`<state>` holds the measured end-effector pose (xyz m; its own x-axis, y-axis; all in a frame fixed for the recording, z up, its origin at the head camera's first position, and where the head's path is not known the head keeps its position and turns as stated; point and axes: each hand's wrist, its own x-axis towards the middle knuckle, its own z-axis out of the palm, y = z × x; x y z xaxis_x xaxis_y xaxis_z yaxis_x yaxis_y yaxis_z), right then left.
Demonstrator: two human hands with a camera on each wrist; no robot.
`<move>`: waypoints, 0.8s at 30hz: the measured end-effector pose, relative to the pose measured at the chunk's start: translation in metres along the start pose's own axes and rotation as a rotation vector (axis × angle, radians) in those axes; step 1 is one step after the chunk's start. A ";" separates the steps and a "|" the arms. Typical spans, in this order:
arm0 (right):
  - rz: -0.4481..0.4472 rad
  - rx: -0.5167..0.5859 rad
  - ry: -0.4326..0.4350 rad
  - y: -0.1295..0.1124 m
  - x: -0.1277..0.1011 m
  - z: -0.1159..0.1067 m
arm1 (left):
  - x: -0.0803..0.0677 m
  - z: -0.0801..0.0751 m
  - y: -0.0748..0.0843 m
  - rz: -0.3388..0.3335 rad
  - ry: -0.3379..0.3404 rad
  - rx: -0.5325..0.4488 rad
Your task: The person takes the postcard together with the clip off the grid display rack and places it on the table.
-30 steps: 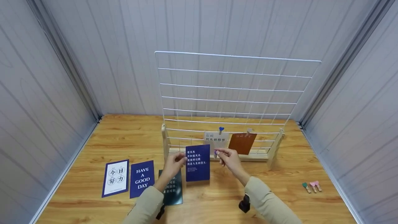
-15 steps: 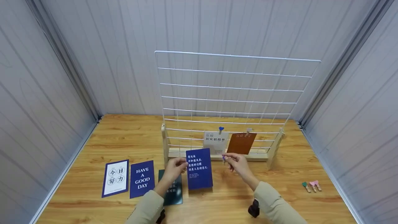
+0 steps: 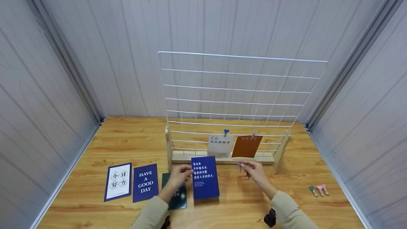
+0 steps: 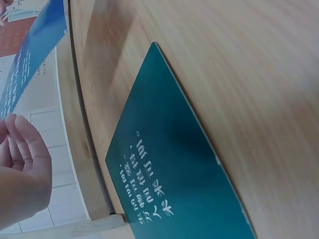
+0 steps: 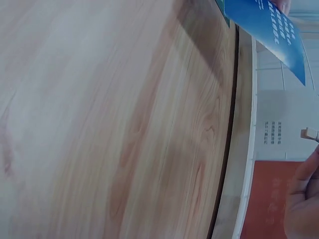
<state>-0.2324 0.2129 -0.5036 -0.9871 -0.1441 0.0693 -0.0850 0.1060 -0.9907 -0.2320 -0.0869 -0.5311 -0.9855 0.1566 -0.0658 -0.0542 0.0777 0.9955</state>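
My left hand [image 3: 181, 176] pinches the left edge of a dark blue card [image 3: 205, 177] with white Chinese text and holds it upright above the table; the card's edge [image 4: 35, 64] shows in the left wrist view. My right hand [image 3: 251, 170] pinches a small purple clip [image 3: 239, 165] just right of the card. Under my left hand a dark teal card [image 4: 174, 169] lies flat on the wood. Behind stands a white wire grid [image 3: 235, 95] in a wooden base, with a white card [image 3: 220, 145] and a brown card [image 3: 246, 146] clipped to a low wire.
Two more cards lie at the left: a white-centred one [image 3: 118, 182] and a blue "HAVE A GOOD DAY" one [image 3: 145, 182]. Three small heart clips [image 3: 318, 190] lie at the right of the wooden table [image 3: 95, 149]. Grey panel walls close in three sides.
Both hands have drawn back from the grid and lower. The blue card moved slightly right and down with the left hand; the right hand moved right with the purple clip.
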 end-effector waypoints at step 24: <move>0.116 -0.071 0.113 0.054 -0.023 -0.067 | 0.001 0.000 -0.028 -0.170 0.026 0.035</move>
<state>-0.2234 0.2876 -0.5512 -0.9995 -0.0162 -0.0281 0.0246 0.1849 -0.9824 -0.2313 -0.0894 -0.5591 -0.9665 0.1125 -0.2307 -0.2150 0.1355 0.9672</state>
